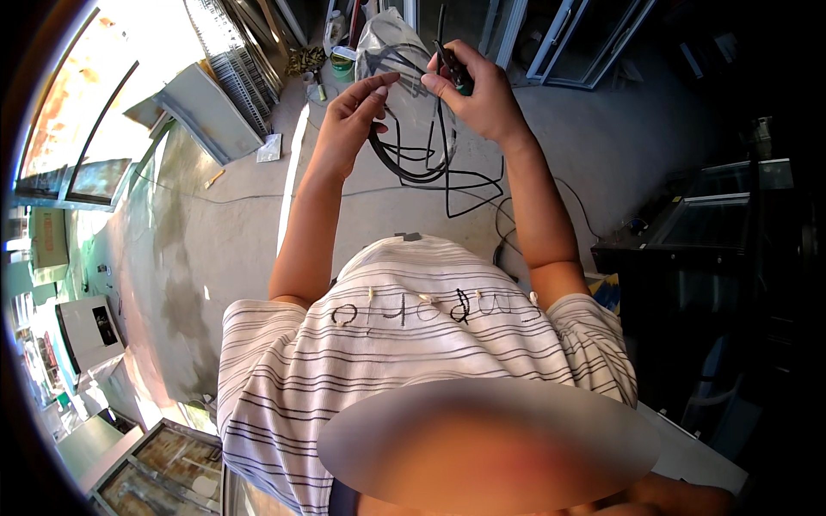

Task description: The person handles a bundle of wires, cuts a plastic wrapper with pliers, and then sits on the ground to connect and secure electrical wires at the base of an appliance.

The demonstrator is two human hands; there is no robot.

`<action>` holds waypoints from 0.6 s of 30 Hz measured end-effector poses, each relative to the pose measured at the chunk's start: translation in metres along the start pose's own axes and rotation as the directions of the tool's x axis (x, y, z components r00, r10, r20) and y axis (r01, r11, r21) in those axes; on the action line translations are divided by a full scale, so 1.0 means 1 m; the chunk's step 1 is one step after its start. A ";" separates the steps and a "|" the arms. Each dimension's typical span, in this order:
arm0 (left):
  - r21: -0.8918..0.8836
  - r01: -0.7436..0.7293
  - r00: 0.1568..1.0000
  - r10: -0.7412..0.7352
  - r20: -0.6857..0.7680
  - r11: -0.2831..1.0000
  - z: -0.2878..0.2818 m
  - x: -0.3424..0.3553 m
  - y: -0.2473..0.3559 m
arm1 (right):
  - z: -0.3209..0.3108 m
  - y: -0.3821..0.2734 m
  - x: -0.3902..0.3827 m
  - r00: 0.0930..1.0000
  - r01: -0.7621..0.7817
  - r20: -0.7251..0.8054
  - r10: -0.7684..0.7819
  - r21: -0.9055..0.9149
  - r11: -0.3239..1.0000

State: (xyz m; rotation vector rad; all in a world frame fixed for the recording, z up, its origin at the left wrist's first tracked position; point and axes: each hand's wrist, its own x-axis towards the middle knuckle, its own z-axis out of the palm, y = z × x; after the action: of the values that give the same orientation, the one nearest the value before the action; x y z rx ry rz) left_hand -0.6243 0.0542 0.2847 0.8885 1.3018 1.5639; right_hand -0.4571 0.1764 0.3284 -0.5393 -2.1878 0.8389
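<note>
My left hand [351, 120] is raised in front of me at the centre left, its thumb and forefinger pinched together. Loops of black cord [411, 177] hang from below its palm; whether they are cable or rubber strip I cannot tell. To the right, my right hand [483, 96] is closed around a hand tool with dark handles and a green part, apparently pliers [456, 73]. One black strand runs up past the tool and down below my fingers. Behind the hands is a clear plastic bag [389, 39] with more black strands in it.
A thin cable [249, 197] crosses the concrete floor. Glazed frames [564, 52] stand at the far right, and a grey cabinet-like box [205, 113] at the far left. A green tub [342, 64] sits near the bag. Dark glass-topped equipment [701, 215] stands at my right.
</note>
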 end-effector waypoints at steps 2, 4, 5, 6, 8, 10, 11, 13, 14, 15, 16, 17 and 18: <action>-0.017 0.002 1.000 -0.003 -0.031 1.000 0.006 0.000 0.008 | 0.005 0.004 -0.002 0.998 0.048 0.058 -0.039 -0.149 0.988; -0.004 0.010 0.998 -0.010 -0.066 1.000 0.006 -0.001 0.012 | 0.003 0.001 -0.005 0.978 0.203 0.128 -0.167 -0.369 0.907; 0.015 0.016 0.998 -0.015 -0.067 1.000 0.004 -0.001 0.013 | 0.002 -0.002 -0.005 0.959 0.279 0.174 -0.222 -0.466 0.840; 0.034 0.024 0.998 -0.021 -0.065 0.999 0.001 0.000 0.014 | 0.000 -0.004 -0.005 0.949 0.306 0.218 -0.228 -0.464 0.831; 0.062 0.033 0.997 -0.029 -0.067 0.998 -0.007 0.004 0.007 | 0.000 -0.002 -0.005 0.919 0.385 0.292 -0.264 -0.521 0.762; 0.116 0.040 0.998 -0.034 -0.059 0.992 -0.009 0.006 0.004 | 0.000 0.000 -0.001 0.890 0.448 0.359 -0.282 -0.569 0.689; 0.143 0.043 0.998 -0.035 -0.054 0.989 -0.010 0.006 0.002 | 0.000 -0.001 0.000 0.877 0.469 0.393 -0.276 -0.578 0.668; 0.165 0.064 0.997 -0.056 -0.048 0.984 -0.011 0.008 -0.004 | 0.001 -0.002 0.001 0.848 0.513 0.462 -0.259 -0.596 0.618; 0.160 0.054 0.998 -0.050 -0.030 0.986 -0.015 0.010 -0.010 | 0.001 0.000 0.001 0.843 0.521 0.469 -0.261 -0.595 0.612; 0.156 0.042 0.999 -0.041 -0.013 0.987 -0.016 0.011 -0.014 | 0.001 0.003 0.002 0.838 0.530 0.477 -0.266 -0.595 0.604; 0.130 0.061 0.997 -0.056 -0.044 0.990 -0.016 0.011 -0.018 | 0.002 0.005 0.003 0.832 0.539 0.484 -0.271 -0.594 0.597; 0.104 0.079 0.995 -0.072 -0.074 0.991 -0.015 0.012 -0.020 | 0.001 0.007 0.004 0.871 0.489 0.377 -0.316 -0.594 0.639; 0.077 0.094 0.991 -0.086 -0.107 0.993 -0.016 0.012 -0.022 | -0.001 0.009 0.006 0.896 0.442 0.265 -0.356 -0.585 0.680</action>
State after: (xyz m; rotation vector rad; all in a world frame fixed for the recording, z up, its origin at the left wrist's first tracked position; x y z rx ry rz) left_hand -0.6387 0.0609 0.2600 0.7970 1.4687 1.5118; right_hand -0.4587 0.1866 0.3251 -0.2848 -2.5642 -0.1409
